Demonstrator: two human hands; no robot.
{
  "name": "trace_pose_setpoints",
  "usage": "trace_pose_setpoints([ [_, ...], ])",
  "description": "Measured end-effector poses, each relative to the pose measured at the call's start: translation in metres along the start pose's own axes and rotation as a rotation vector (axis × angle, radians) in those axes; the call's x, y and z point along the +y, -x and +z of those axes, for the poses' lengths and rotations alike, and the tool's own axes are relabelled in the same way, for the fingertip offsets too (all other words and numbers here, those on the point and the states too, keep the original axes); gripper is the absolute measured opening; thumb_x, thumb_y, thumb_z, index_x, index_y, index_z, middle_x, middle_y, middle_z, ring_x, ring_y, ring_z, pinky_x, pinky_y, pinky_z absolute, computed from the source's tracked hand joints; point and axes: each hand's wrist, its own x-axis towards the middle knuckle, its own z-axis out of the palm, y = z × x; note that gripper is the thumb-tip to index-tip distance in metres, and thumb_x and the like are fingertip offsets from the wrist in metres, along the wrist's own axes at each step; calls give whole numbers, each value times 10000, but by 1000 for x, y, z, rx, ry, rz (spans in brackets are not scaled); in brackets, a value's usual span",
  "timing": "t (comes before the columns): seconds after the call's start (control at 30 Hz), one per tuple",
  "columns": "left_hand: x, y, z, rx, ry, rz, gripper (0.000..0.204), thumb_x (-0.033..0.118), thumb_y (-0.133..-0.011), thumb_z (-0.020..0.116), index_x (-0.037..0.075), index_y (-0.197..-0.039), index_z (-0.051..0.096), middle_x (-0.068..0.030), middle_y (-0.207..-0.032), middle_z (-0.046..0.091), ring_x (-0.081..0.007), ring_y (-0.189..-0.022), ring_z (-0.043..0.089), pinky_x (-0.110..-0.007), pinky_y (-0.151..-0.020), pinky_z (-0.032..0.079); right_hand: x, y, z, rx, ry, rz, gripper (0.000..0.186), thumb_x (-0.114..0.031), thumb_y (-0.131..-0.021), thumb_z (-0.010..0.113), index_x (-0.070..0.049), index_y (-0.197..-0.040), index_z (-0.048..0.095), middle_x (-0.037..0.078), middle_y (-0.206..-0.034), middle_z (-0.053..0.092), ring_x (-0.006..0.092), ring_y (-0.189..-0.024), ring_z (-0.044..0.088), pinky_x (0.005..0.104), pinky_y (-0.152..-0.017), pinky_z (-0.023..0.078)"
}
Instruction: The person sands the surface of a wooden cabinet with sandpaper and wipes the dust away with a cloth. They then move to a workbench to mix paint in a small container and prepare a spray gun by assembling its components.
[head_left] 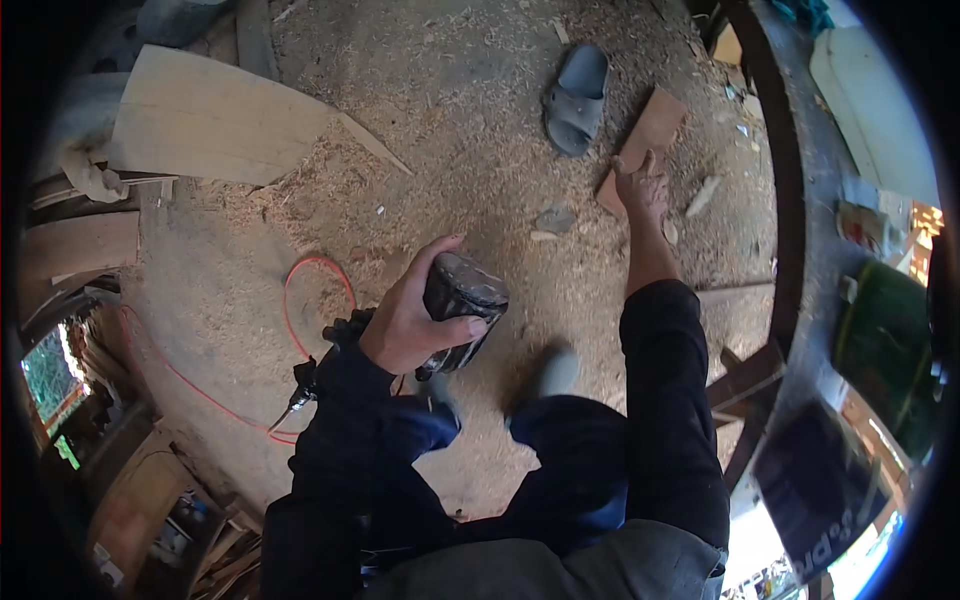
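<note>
My left hand is wrapped around a dark, glossy, rounded block-shaped object, with the thumb across its near side; its kind is unclear. At arm's length ahead and to the right, my right hand is at the edge of a reddish-brown wooden board. Thumb and one finger show over the board, and the other fingers are mostly hidden. Just left of the board, a grey slide sandal lies on the ground.
Wood shavings cover the ground. A thin red hose loops at left, near a black fitting with a metal tip. A broad pale wood panel lies far left. A dark bench edge runs along the right.
</note>
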Motion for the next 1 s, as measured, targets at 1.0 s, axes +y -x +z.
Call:
trace_pose_setpoints([
  [1.0, -38, -37, -15, 195, -558, 277, 916, 500, -767, 779, 27, -1435, 368, -312, -1333, 531, -414, -1257, 531, -452, -1061, 409, 89, 145, 51, -603, -1300, -325, 787, -205, -785, 650, -113, -1506, 347, 273, -1143, 647, 422, -1037, 652, 507, -932, 539],
])
